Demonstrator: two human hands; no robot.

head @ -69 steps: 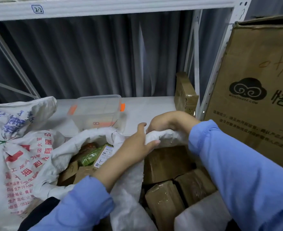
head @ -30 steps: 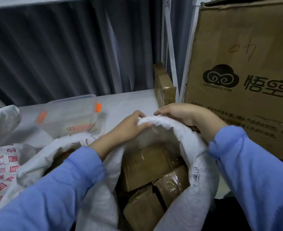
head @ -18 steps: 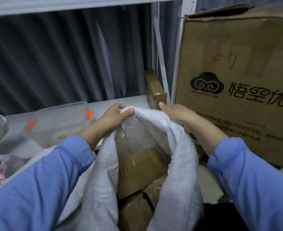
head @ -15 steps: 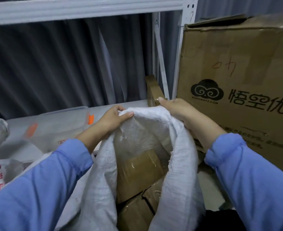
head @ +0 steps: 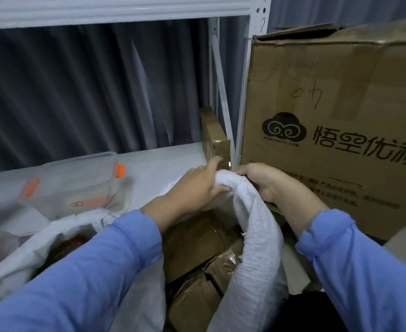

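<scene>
A white woven sack stands open in front of me, holding several brown taped cardboard parcels. My left hand grips the bunched rim of the sack at its far edge, index finger stretched forward. Just to the right, my right hand holds the same rolled rim, fingers curled round the cloth. Both sleeves are blue.
A big brown carton with black print stands at the right, close to my right hand. A small cardboard box leans by the white shelf post. A clear plastic tub with orange clips sits on the shelf at left. A second open white sack lies lower left.
The sack's mouth was held wide between my hands; now both hands have come together and bunched the rim into a roll. The view has shifted a little.
</scene>
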